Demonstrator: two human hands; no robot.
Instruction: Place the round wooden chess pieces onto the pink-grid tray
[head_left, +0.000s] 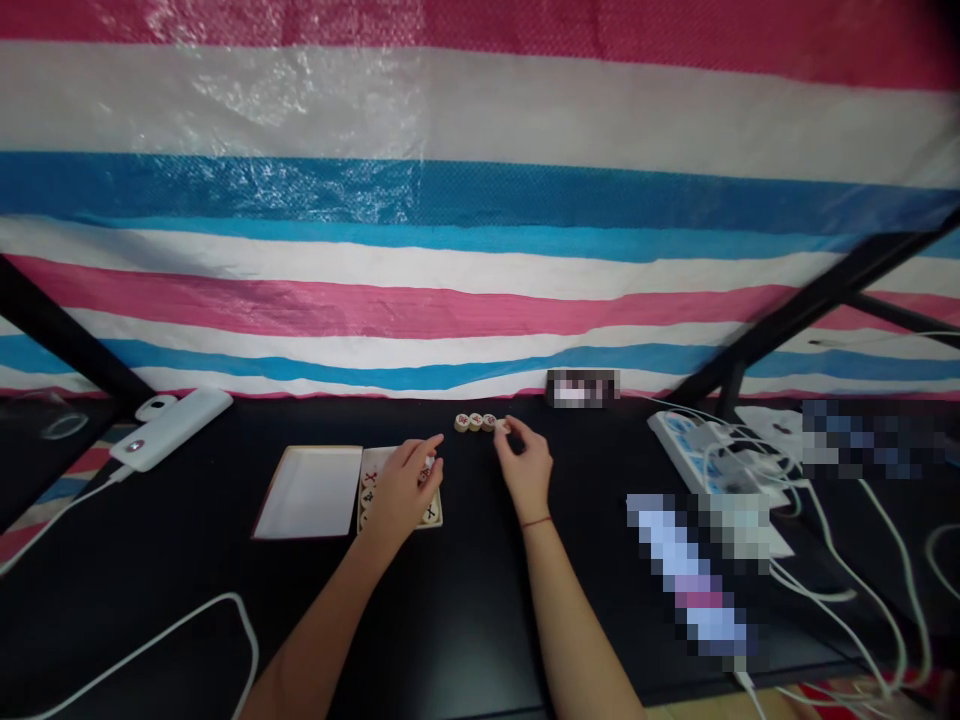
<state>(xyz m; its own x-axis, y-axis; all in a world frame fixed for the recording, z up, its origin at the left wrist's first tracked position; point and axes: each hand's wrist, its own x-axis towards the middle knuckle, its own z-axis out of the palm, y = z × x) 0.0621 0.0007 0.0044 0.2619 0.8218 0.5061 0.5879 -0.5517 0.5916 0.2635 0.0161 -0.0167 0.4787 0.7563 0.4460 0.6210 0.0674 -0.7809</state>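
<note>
A small open box (440, 508) holds several round, cream-coloured Chinese chess pieces (367, 496) marked with characters. My left hand (405, 488) hovers over it, thumb and fingers apart, covering part of the contents; pieces show through the gap. Beyond the box, three chess pieces (475, 422) stand side by side in a short row. At the row's right end, my right hand (525, 460) pinches another chess piece (502, 426), partly hidden by the fingertips. The box's pale lid (311, 492) lies beside it on the left, inner side up.
The black table (195, 560) carries a white device (172, 430) with a cable at left. On the right are a power strip (679, 450), tangled white cables (832, 540) and a blurred phone-like object (690, 575). A blurred small object (581, 388) stands by the striped sheet (465, 310).
</note>
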